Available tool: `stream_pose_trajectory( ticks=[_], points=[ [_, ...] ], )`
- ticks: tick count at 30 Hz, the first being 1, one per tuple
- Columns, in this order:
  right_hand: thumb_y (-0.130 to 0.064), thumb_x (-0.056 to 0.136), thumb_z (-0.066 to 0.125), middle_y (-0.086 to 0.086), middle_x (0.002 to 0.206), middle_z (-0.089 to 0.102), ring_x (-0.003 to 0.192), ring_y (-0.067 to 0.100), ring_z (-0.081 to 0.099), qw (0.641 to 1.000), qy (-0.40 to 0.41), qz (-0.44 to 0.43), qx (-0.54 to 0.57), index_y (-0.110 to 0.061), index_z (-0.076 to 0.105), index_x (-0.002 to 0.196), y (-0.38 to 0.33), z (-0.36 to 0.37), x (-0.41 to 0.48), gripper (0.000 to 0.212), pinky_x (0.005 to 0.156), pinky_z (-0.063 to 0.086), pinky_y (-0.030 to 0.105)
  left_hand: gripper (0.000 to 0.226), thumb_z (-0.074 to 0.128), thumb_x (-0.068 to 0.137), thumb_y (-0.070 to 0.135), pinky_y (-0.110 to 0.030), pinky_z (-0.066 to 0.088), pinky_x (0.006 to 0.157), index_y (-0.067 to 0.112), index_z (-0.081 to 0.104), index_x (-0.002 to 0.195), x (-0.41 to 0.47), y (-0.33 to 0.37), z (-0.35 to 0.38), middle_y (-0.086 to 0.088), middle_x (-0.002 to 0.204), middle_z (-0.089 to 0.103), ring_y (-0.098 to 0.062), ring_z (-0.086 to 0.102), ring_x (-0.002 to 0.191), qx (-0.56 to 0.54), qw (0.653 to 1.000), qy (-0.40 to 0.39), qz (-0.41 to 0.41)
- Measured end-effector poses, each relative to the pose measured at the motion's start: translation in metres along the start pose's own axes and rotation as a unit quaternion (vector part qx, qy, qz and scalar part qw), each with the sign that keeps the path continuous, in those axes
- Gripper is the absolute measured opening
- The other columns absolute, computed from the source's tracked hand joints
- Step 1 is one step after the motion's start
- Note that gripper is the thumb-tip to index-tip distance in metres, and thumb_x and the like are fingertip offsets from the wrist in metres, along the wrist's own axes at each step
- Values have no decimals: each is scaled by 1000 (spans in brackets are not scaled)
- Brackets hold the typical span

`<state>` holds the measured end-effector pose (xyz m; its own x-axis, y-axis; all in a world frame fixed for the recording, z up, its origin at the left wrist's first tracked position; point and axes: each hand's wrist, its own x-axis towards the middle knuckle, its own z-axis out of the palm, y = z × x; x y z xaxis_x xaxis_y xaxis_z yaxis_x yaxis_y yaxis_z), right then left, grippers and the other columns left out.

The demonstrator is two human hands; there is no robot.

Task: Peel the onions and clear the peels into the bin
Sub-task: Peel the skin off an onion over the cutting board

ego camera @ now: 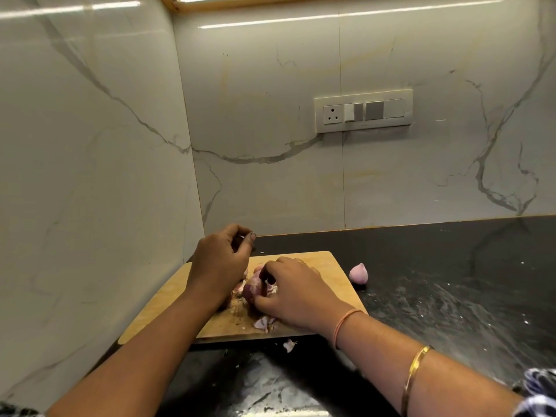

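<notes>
Right grip (pixel 294 291) clasps one onion (pixel 254 288); left grip (pixel 219 260) curled, contents unclear; second onion (pixel 359 272) apart.

Two onions (pixel 254 291) (pixel 358 272), one board (pixel 329 267)

So the wooden cutting board (pixel 168 299) sits at an angle on a black countertop (pixel 451 281), pushed into the corner where the two walls meet. The counter's dark stone with pale flecks and some whitish veining near the front edge. Both the back wall (pixel 270 176) and the left wall (pixel 90 145) are glossy white marble-look slabs with grey veins, plus a few faint yellowish streaks on the back one. There's a cream switch panel (pixel 363 111) on the back wall, with a three-pin socket (pixel 332 114) at its left end and switches beside it. A wood trim (pixel 270 0) runs along the very top, and bright light strips reflect in the slabs
</notes>
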<state>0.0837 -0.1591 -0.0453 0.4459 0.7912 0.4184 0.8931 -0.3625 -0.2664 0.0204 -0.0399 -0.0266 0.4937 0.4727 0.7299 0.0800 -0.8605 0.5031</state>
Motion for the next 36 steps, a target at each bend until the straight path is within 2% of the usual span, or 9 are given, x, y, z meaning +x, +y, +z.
stream_pose_trajectory(
  ticks=[4, 8, 12, 16, 19, 21, 25, 29, 36],
  points=[
    [-48, 84, 56, 4, 119, 50, 116, 24, 42, 999, -15, -12, -27, -20, 53, 124, 1, 3, 0, 48, 93, 35, 41, 16, 58, 89, 21, -21, 51, 68, 15, 65, 101, 1, 0, 1, -1, 90, 70, -11, 64, 79, 2, 1000, -8, 2],
    [-46, 83, 57, 3, 116, 50, 112, 24, 43, 999, 28, -17, -13, -18, 56, 115, 2, 0, 0, 42, 89, 35, 40, 16, 58, 89, 21, -23, 52, 69, 16, 64, 102, 0, 0, 1, 0, 90, 69, -13, 64, 81, -6, 1000, -14, 4],
    [-43, 80, 61, -1, 107, 55, 102, 18, 48, 990, 114, 9, 80, -18, 59, 106, 13, -7, 2, 36, 88, 42, 38, 13, 60, 88, 21, -5, 45, 62, 22, 63, 101, -1, 3, -1, 12, 87, 64, -2, 61, 78, -46, 998, -28, 23],
    [-28, 80, 68, -7, 90, 65, 85, 11, 59, 948, 147, 49, 276, -19, 64, 96, 27, -21, 1, 19, 75, 47, 20, 15, 62, 84, 23, -15, 53, 64, 33, 58, 94, -5, 13, -2, 13, 94, 64, -5, 64, 86, -160, 983, -85, 18],
    [-19, 82, 67, -2, 92, 68, 86, 18, 66, 918, 109, 55, 378, -19, 65, 99, 35, -27, -1, 18, 75, 53, 27, 23, 67, 79, 22, -15, 54, 64, 35, 57, 95, -7, 20, -1, 12, 97, 65, -5, 65, 87, -202, 972, -116, 9],
    [-9, 82, 66, 3, 98, 68, 87, 22, 68, 891, 84, 52, 443, -22, 62, 99, 35, -28, -4, 21, 72, 56, 26, 24, 68, 78, 16, -15, 54, 64, 33, 59, 94, -7, 23, -1, 11, 96, 66, -5, 65, 87, -216, 968, -123, -2],
    [1, 83, 64, 9, 104, 67, 89, 24, 68, 845, 66, 56, 527, -24, 61, 98, 35, -29, -5, 29, 76, 57, 29, 22, 70, 77, 11, -14, 51, 55, 28, 65, 91, -7, 22, -1, 11, 90, 69, -1, 66, 83, -245, 960, -130, -39],
    [-4, 81, 69, 7, 107, 67, 96, 20, 65, 848, 61, 59, 524, -23, 62, 105, 38, -28, -5, 31, 78, 56, 29, 21, 70, 76, 10, -14, 51, 55, 25, 67, 91, -7, 23, -2, 9, 90, 70, 0, 66, 82, -257, 954, -140, -57],
    [-8, 80, 71, 0, 102, 67, 89, 8, 61, 856, 69, 49, 510, -27, 63, 105, 39, -29, -6, 33, 69, 49, 15, 17, 70, 75, 8, -13, 49, 50, 21, 66, 86, -9, 28, -2, 5, 83, 69, -1, 66, 74, -273, 948, -148, -71]
  ],
)
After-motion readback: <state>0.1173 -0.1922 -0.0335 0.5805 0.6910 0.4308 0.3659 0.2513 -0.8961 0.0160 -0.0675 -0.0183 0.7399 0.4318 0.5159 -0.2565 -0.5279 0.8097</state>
